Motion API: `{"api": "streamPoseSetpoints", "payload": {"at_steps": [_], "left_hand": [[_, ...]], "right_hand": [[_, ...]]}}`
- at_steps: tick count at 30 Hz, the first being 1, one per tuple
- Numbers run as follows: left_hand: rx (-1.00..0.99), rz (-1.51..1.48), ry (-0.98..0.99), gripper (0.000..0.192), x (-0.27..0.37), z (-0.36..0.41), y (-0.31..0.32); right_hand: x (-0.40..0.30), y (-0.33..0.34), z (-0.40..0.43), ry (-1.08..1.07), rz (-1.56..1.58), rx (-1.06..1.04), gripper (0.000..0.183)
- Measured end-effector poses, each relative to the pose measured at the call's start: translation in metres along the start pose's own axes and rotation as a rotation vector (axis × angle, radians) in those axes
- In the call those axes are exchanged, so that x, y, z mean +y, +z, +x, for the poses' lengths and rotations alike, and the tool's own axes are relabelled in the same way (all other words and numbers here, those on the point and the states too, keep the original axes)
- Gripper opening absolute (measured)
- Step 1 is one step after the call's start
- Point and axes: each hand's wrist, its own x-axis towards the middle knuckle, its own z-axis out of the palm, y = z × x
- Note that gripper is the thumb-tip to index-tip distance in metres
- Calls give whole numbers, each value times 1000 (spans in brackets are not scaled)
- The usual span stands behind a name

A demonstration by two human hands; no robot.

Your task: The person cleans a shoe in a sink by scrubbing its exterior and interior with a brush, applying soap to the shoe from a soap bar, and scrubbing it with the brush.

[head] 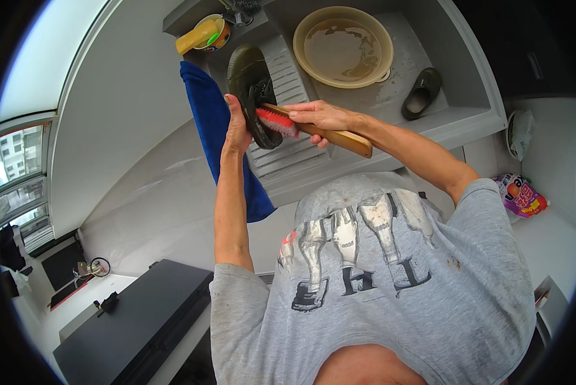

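Observation:
My left hand grips a dark lace-up shoe from its left side, tilted above the ribbed washboard of a grey laundry sink. In my right hand is a wooden-handled scrubbing brush. Its red and pale bristles press against the shoe near the opening, and part of the shoe is hidden behind the brush. A second dark shoe lies in the basin to the right. Between the washboard and that shoe stands a beige plastic tub holding cloudy brownish water.
A blue towel hangs over the sink's left edge. By the faucet, a bowl holds a yellow object. The sink's front rim runs before me. A purple product bag stands at right, and a dark-topped cabinet lies lower left.

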Motion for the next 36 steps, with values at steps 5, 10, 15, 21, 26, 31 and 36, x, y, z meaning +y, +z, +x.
{"api": "streamPoseSetpoints", "payload": {"at_steps": [5,10,15,21,26,31,36], "left_hand": [[166,20,66,88,-17,3,0],[310,464,99,79,-31,19,19],[365,337,32,80,-24,42,15],[404,438,-93,79,-23,58,15],[453,594,-129,74,-26,68,13],[477,572,-166,73,-23,73,14],[457,726,-133,69,-20,72,22]], "right_hand": [[22,16,4,-6,-533,-45,47],[31,-11,22,-401,-1619,19,39],[33,-31,32,-531,-1844,135,42],[40,-33,45,-566,-1665,126,43],[19,-43,50,-303,-1641,265,44],[31,-2,30,-323,-1450,139,37],[23,-25,30,-274,-1519,237,39]]}}
